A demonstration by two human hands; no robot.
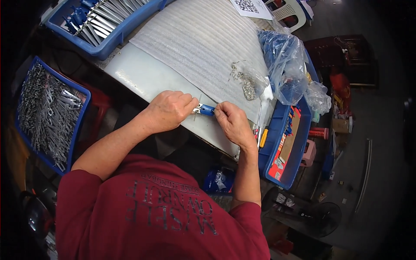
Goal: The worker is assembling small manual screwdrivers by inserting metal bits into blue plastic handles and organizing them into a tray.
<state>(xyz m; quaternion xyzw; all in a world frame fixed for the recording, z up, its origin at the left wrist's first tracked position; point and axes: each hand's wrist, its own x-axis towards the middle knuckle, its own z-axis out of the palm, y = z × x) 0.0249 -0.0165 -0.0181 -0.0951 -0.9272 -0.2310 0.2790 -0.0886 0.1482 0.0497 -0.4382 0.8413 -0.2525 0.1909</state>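
Between my two hands, over the near edge of the white worktable [130,69], is a small blue-and-silver fitting [207,110]. A thin metal rod stands crosswise at its silver end. My left hand [172,110] is closed on the silver end, and its fingers hide the rest of that side. At the blue end, my right hand [234,123] pinches with thumb and fingertips. A ribbed white foam sheet [190,52] covers much of the table beyond my hands. On it lies a small heap of metal screws [248,89], partly in a clear bag.
To the right lie a yellow-handled screwdriver [263,138] and a blue tray [265,167], with a plastic-wrapped blue bundle [286,65] behind. A blue bin of long metal pieces [102,52] stands far left. Lower left, a blue crate [88,97] holds many metal parts.
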